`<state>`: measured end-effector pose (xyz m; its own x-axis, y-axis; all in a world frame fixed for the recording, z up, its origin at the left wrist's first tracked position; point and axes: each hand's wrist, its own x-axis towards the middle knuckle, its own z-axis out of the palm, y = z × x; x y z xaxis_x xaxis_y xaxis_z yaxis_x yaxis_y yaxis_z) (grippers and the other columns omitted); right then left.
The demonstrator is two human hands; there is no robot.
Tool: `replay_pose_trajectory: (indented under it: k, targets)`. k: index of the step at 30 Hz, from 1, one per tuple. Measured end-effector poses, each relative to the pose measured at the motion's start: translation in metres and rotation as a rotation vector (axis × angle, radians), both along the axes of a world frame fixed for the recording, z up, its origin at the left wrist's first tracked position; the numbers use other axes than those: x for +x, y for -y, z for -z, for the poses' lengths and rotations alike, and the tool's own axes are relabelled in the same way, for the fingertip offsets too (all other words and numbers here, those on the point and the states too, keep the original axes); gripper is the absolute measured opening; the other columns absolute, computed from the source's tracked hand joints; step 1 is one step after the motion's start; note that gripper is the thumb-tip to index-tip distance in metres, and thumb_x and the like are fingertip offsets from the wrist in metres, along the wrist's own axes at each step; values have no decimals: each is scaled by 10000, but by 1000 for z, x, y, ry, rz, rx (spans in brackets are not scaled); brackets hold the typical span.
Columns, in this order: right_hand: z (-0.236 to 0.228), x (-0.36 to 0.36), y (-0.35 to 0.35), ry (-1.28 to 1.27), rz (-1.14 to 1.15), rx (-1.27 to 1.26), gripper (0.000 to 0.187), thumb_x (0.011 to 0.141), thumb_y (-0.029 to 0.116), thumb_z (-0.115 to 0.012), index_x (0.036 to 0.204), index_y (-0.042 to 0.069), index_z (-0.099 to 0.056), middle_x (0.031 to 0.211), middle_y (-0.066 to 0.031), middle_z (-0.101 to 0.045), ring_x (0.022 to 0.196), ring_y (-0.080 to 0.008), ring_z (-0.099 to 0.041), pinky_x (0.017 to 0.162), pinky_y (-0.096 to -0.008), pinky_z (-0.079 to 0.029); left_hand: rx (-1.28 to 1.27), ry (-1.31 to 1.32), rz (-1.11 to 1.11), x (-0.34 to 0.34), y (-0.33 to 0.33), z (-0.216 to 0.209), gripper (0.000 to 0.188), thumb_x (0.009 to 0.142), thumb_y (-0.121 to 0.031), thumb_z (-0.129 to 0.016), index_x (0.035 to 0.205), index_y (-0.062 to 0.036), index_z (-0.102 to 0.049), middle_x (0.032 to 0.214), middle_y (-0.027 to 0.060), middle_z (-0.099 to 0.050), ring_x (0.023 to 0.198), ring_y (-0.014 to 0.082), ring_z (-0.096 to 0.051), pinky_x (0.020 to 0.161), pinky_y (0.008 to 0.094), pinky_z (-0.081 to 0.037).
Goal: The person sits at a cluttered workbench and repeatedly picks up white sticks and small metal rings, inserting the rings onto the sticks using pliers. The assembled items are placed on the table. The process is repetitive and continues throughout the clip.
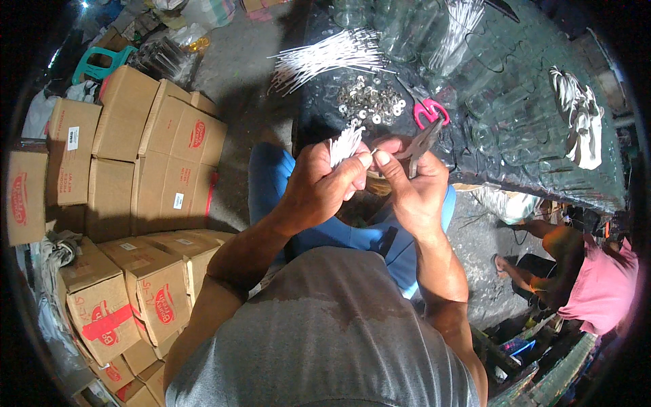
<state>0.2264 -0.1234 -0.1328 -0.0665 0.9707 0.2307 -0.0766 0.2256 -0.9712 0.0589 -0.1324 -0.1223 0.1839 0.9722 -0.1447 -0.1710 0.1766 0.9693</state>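
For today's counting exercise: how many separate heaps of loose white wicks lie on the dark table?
2: one fanned heap of thin white wicks at the dark table's near-left end, another heap further back among clear glasses. More may be hidden.

Both forearms rise from the lower edge and converge at centre frame. Left hand (319, 186) is closed in a fist, thumb pressed to forefinger. Right hand (410, 183) is curled shut, thumb tip meeting the left thumb.
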Motion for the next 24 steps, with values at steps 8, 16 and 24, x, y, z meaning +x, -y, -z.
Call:
replay_pose_trajectory:
  k: [8, 16, 24]
  targets:
    - [5, 0, 2, 21, 52, -3, 164, 919, 53, -702, 1064, -5, -650, 850, -77, -707, 791, -125, -663, 719, -282, -517, 3, 32, -14, 2, 0, -3, 160, 972, -145, -576, 1016, 0, -627, 705, 22, -596, 592, 58, -518, 529, 226, -428]
    - [-47, 33, 13, 860, 8, 54, 307, 912, 243, -729, 906, -20, -569, 634, -164, -562, 565, -344, -594, 543, -421, -454, 132, 35, -111, -7, 1, -7, 129, 990, -127, -574, 1001, -5, -615, 710, 16, -587, 591, 56, -490, 523, 237, -401]
    - [-38, 38, 8, 1143, -76, 314, 307, 894, 259, -711, 932, -36, -633, 823, -203, -632, 743, -401, -640, 648, -461, -502, 111, 71, -118, -6, 2, -7, 121, 995, -115, -570, 985, -5, -619, 709, 19, -584, 584, 56, -476, 525, 240, -390]
